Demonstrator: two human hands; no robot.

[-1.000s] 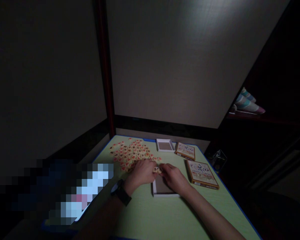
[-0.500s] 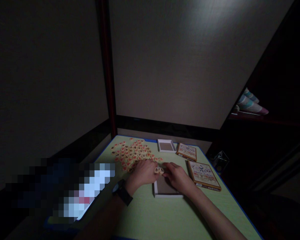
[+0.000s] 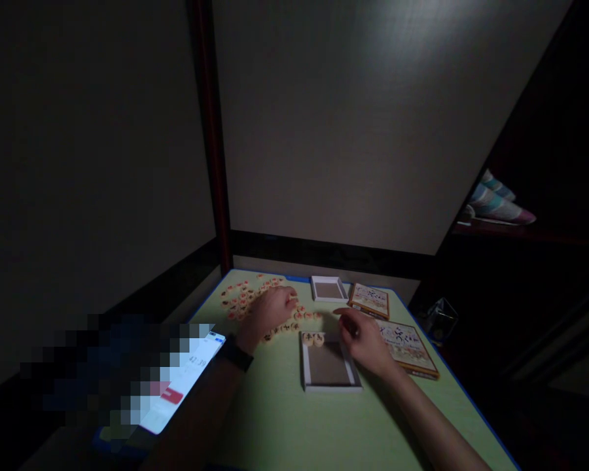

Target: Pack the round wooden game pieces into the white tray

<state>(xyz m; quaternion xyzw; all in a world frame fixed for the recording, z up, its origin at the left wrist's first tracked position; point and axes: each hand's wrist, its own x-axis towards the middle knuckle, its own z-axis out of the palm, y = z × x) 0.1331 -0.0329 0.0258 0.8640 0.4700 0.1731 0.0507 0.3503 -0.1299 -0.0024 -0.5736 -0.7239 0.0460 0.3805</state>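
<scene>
Many round Chinese chess pieces [image 3: 237, 303] with red or black characters lie spread over the far left of the table. My left hand [image 3: 269, 309] is over them, its fingers curled down; whatever they may hold is hidden. In the upper left corner of a shallow white box tray [image 3: 331, 366] sit two black-lettered chess pieces [image 3: 313, 339], side by side. By the tray's right edge hovers my right hand [image 3: 366, 340], index finger and thumb apart, with nothing visible between them. A short row of black-lettered pieces [image 3: 282, 330] lies between my left hand and the tray.
Another white tray [image 3: 344, 288] stands at the far edge. Two printed chess boxes [image 3: 370, 299] lie along the right side, the nearer box [image 3: 412, 350] partly behind my right hand. A lit phone [image 3: 186, 373] is at the left edge. Walls rise behind the table.
Both hands have drawn apart from above the tray. The two black pieces now sit in its corner, released. My left hand has shifted up and left over the pieces; my right has moved right.
</scene>
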